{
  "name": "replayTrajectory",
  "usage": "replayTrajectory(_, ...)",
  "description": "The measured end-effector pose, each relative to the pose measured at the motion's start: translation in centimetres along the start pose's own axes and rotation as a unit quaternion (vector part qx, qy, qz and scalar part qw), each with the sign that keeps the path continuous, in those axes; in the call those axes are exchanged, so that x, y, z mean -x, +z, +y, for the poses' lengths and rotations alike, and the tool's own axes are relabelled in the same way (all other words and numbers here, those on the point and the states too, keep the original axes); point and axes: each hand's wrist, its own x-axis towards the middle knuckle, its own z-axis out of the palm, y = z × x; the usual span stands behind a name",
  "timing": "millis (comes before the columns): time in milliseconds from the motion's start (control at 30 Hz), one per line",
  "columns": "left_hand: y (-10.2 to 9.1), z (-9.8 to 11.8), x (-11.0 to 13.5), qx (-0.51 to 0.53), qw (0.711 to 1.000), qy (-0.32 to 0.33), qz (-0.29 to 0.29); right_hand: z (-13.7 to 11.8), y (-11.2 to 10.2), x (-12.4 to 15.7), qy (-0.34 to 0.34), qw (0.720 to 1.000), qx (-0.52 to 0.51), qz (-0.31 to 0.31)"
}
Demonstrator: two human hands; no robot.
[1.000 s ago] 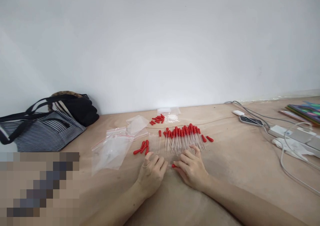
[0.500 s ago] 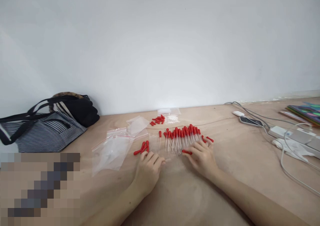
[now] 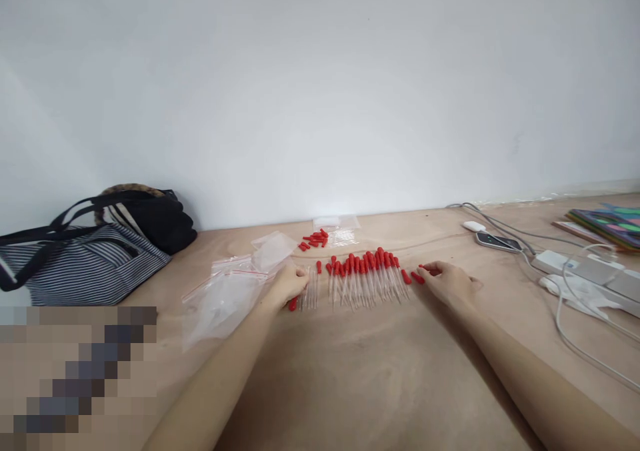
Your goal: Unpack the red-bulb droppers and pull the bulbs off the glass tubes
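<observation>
Droppers (image 3: 369, 284), bulbs (image 3: 371, 259) (red) pointing away, long axes roughly parallel

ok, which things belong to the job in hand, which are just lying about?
Likely the job:
loose red rubbery bulbs
thin clear tubes
red-topped clear droppers
possibly clear plastic zip bags

Likely lying about:
dark striped fabric bag
white rectangular power strip

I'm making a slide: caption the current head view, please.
Left hand beside bare tubes, right hand at red bulbs, red-topped droppers between.
</observation>
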Motion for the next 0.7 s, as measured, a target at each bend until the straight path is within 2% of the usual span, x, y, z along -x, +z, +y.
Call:
replayTrajectory(133, 0.5, 0.1, -0.5, -0.045, 0.998, -0.018, 0.046, -0.4, -0.1, 0.1, -0.014, 0.999, 0.045, -0.026)
replayTrajectory(300, 0.4, 0.9, -0.2, -0.129, 0.987, 0.003, 0.093, -0.4, 0.0, 0.3, -0.012, 0.998, 0.056, -0.025)
replayTrajectory(533, 0.3, 1.2, -0.2, -0.208, 0.973, 0.031, 0.092, -0.2, 0.1, 0.2, -0.016, 0.996, 0.075, -0.044)
replayTrajectory(700, 0.3, 1.4, 0.4, -0.243, 0.962, 0.051, 0.112, -0.2, 0.1, 0.1, -0.015, 0.994, 0.093, -0.05)
